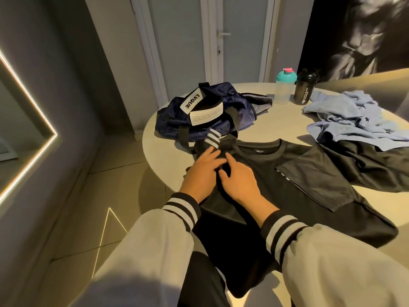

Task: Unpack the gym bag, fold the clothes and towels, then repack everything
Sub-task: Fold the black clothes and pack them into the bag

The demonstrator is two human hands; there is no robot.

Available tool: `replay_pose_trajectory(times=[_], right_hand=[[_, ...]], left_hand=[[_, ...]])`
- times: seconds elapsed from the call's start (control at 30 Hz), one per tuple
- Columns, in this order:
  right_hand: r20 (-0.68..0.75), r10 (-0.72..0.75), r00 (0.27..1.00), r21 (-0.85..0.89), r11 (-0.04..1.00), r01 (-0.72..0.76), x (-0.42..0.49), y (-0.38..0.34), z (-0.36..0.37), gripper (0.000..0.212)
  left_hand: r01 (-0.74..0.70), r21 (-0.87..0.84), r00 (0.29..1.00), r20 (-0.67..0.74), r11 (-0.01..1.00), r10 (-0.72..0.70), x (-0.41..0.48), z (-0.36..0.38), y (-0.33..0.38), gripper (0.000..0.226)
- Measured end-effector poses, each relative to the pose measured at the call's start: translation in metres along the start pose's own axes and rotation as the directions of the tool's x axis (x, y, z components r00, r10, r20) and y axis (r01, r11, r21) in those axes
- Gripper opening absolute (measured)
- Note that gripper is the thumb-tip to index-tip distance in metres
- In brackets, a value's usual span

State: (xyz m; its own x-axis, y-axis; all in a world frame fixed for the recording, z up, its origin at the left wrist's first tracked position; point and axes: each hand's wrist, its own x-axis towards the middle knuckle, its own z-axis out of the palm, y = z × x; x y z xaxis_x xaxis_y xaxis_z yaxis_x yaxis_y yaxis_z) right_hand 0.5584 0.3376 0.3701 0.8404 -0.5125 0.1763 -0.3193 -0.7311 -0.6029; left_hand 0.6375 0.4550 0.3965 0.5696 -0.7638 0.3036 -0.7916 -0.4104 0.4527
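The person wore a pale grey jacket [137,273] of smooth, slightly shiny cloth with loose, puffy sleeves. The left sleeve [155,240] filled the lower middle-left of the frame, and the right sleeve [336,269] the lower right. Each ended in a snug ribbed band of black and off-white stripes: the left cuff [183,209] and the right cuff [281,229]. Past them the left hand [200,171] and right hand [240,180] were bare.

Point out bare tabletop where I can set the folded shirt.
Best patch: bare table between the gym bag, blue towel and black shirt collar, before the clear shaker and black shaker. Narrow strip at the left edge below the bag. Right side is crowded.
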Motion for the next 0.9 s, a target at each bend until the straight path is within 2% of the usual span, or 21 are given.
replay_pose_trajectory(times=[0.03, 0.1, 0.17, 0.2, 0.27, 0.33, 0.4, 0.47, 0.53, 0.63, 0.73, 0.83, 0.9], right_hand=[[-0.026, 0.036, 0.999, 0.098, 0.995, -0.033, 0.0, 0.001, -0.003, 0.059], [-0.056, 0.067, 0.996, 0.196, 0.979, -0.055, 0.0, 0.003, -0.005, 0.047], [-0.064, 0.068, 0.996, 0.202, 0.978, -0.054, -0.001, 0.003, -0.004, 0.044], [-0.067, 0.06, 0.996, 0.197, 0.979, -0.046, 0.0, 0.003, -0.004, 0.05], [-0.082, 0.027, 0.996, 0.208, 0.978, -0.01, -0.001, 0.004, -0.002, 0.062], [-0.1, -0.011, 0.995, 0.211, 0.977, 0.032, 0.0, 0.005, -0.001, 0.061], [-0.125, -0.034, 0.992, 0.182, 0.982, 0.057, 0.0, 0.006, -0.002, 0.048], [-0.147, 0.016, 0.989, 0.211, 0.977, 0.016, 0.0, 0.006, -0.004, 0.039], [-0.175, 0.093, 0.98, 0.284, 0.958, -0.04, -0.001, 0.006, -0.008, 0.038], [-0.203, 0.133, 0.97, 0.324, 0.944, -0.062, -0.003, 0.003, -0.011, 0.036], [-0.166, 0.141, 0.976, 0.311, 0.947, -0.083, -0.003, -0.001, -0.011, 0.041], [-0.136, 0.134, 0.981, 0.291, 0.952, -0.09, -0.002, -0.001, -0.009, 0.05], [-0.147, 0.132, 0.98, 0.295, 0.952, -0.084, -0.002, 0.002, -0.008, 0.05]], left_hand=[[-0.014, -0.052, 1.0, 0.011, 0.999, 0.015, -0.001, 0.003, 0.003, 0.055], [0.042, -0.03, 0.992, -0.118, 0.999, -0.045, -0.004, 0.01, 0.007, 0.054], [0.237, 0.086, 0.94, -0.272, 0.968, -0.206, -0.009, 0.013, 0.008, 0.05], [0.34, 0.102, 0.912, -0.277, 0.935, -0.302, -0.011, 0.012, 0.008, 0.052], [0.433, 0.071, 0.892, -0.179, 0.899, -0.415, -0.009, 0.013, 0.009, 0.059], [0.417, 0.069, 0.906, -0.114, 0.906, -0.408, -0.007, 0.018, 0.011, 0.056], [0.353, 0.046, 0.927, -0.149, 0.934, -0.343, -0.006, 0.022, 0.014, 0.045], [0.292, -0.025, 0.94, -0.175, 0.956, -0.292, -0.006, 0.024, 0.016, 0.033], [0.273, -0.06, 0.942, -0.184, 0.96, -0.279, -0.007, 0.025, 0.017, 0.028], [0.324, -0.064, 0.928, -0.172, 0.944, -0.33, -0.009, 0.022, 0.014, 0.033], [0.412, -0.09, 0.905, -0.078, 0.907, -0.419, -0.009, 0.018, 0.015, 0.037], [0.421, -0.113, 0.907, 0.018, 0.9, -0.422, -0.006, 0.015, 0.018, 0.051], [0.426, -0.131, 0.905, 0.082, 0.895, -0.418, -0.006, 0.01, 0.023, 0.052]])
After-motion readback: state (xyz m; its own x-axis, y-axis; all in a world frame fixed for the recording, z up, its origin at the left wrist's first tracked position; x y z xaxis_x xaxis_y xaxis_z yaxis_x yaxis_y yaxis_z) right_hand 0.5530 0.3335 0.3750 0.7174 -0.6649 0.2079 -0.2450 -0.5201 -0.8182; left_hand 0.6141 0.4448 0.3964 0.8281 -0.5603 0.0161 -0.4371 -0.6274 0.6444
